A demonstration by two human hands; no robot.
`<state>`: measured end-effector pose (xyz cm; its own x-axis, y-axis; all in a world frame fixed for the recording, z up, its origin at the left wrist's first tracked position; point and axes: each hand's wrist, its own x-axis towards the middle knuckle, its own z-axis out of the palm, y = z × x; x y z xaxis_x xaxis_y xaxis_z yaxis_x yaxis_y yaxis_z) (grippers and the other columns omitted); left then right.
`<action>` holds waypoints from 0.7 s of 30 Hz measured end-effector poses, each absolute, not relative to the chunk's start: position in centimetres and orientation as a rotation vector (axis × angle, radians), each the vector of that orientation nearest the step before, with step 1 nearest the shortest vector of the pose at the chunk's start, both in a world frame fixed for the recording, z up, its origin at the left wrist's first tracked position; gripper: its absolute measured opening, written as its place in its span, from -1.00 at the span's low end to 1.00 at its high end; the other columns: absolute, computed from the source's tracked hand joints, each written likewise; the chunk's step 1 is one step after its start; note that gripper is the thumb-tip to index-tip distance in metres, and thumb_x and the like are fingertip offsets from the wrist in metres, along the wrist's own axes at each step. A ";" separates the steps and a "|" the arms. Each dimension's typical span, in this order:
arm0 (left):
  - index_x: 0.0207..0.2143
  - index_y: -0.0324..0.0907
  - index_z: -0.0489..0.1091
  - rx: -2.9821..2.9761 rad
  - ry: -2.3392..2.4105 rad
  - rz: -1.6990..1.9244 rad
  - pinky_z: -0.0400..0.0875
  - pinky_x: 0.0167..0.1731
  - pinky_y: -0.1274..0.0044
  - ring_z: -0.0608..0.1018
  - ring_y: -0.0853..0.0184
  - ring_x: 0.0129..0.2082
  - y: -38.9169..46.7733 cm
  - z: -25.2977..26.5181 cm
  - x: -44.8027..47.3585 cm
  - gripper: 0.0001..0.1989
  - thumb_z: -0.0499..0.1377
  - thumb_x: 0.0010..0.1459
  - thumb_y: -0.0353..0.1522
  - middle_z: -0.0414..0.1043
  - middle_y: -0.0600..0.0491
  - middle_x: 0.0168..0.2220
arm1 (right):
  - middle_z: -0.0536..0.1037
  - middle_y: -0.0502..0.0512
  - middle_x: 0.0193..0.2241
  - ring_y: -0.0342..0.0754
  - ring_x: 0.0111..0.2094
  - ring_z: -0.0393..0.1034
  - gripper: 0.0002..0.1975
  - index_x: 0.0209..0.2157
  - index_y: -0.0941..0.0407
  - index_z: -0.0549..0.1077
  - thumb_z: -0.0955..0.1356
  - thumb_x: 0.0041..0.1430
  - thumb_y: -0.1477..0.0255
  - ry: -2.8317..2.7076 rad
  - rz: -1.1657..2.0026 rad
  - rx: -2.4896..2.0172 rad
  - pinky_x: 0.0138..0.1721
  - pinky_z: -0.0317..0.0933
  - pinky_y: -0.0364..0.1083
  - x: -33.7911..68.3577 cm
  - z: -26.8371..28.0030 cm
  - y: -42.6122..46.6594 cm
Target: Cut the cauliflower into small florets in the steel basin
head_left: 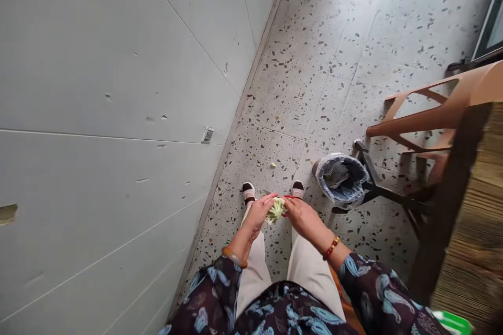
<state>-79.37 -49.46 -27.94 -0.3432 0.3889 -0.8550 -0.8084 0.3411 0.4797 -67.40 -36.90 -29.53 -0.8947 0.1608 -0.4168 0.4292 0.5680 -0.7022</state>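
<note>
Head view: pale, branching cauliflower floret

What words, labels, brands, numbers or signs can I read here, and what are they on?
None can be read.
Small sticker-like patch on the wall: dark marks, too small and blurred to read.
Cauliflower piece and lined bin: no lettering that I can make out.

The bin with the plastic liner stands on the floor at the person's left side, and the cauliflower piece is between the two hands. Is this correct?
Not quite: the head view shows the bin at the person's right side. It does stand on the floor, and the cauliflower piece is between the left hand and the right hand.
</note>
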 end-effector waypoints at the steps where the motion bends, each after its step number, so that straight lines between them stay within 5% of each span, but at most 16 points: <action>1: -0.16 -0.25 0.57 -0.394 1.494 1.298 0.45 -0.22 0.48 0.56 0.21 -0.20 -49.8 -30.1 -79.9 -0.60 0.39 -0.06 -0.23 0.58 -0.15 -0.16 | 0.63 0.17 -0.16 0.03 -0.13 0.53 -0.67 0.06 0.03 0.48 0.27 0.30 0.50 2.379 -1.216 0.615 -0.02 0.36 -0.03 -67.9 -32.1 -37.1; 5: -0.12 -0.25 0.56 -0.482 1.571 1.273 0.42 -0.10 0.43 0.56 0.16 -0.11 -52.6 -38.0 -82.0 -0.57 0.37 -0.04 -0.23 0.56 -0.16 -0.12 | 0.59 0.17 -0.03 0.00 -0.05 0.51 -0.65 0.08 0.07 0.47 0.19 0.36 0.44 2.246 -1.119 0.850 -0.06 0.35 -0.09 -69.0 -43.1 -37.8; 13: 0.10 -0.25 0.41 -0.732 1.453 1.170 0.39 -0.41 0.57 0.56 0.27 -0.27 -57.6 -52.3 -83.3 -0.35 0.32 0.02 -0.09 0.52 -0.18 -0.05 | 0.55 0.29 0.00 0.10 0.02 0.44 -0.61 0.08 0.20 0.47 0.24 0.26 0.53 2.083 -0.908 0.822 0.02 0.26 -0.04 -71.3 -65.4 -39.6; 17: 0.10 -0.17 0.43 -0.823 1.481 1.201 0.42 -0.38 0.54 0.56 0.20 -0.16 -58.4 -57.5 -82.9 -0.37 0.30 0.02 -0.06 0.46 -0.17 0.07 | 0.36 0.28 0.21 0.13 0.16 0.28 -0.49 0.20 0.16 0.36 0.26 0.21 0.58 2.081 -0.872 0.723 0.15 0.14 0.00 -74.7 -76.2 -40.7; 21: 0.07 -0.12 0.47 -0.861 1.471 1.242 0.46 -0.23 0.42 0.55 0.09 -0.08 -58.8 -59.5 -83.1 -0.42 0.27 0.06 -0.05 0.52 -0.14 -0.02 | 0.08 0.29 0.36 0.24 0.26 0.11 -0.43 0.22 0.11 0.34 0.28 0.16 0.60 2.077 -0.839 0.696 0.16 0.12 0.13 -77.4 -84.4 -41.7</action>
<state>-83.14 -58.84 -59.46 -0.2604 0.0752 -0.9626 -0.9364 0.2234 0.2708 -77.45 -41.69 -84.40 -0.5499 0.1906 -0.8132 0.7021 0.6328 -0.3265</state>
